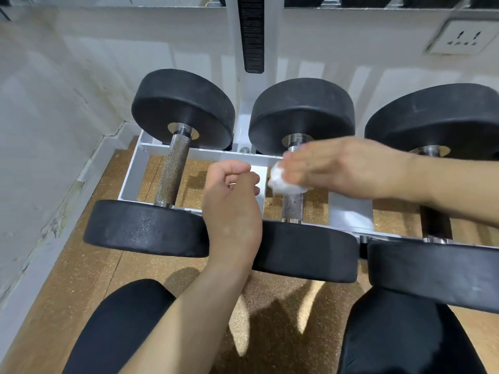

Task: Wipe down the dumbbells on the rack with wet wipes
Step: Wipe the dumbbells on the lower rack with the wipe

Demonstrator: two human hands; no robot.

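The right hand (332, 168) grips a white wipe (286, 184) on the bar of the middle dumbbell (299, 117); the left hand (232, 195), at its 9 o'clock, is curled, holding nothing.

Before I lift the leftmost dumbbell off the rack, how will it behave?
The leftmost dumbbell is probably heavy: its black heads are thick. The knurled handle should resist slipping. On the floor its round heads could roll.
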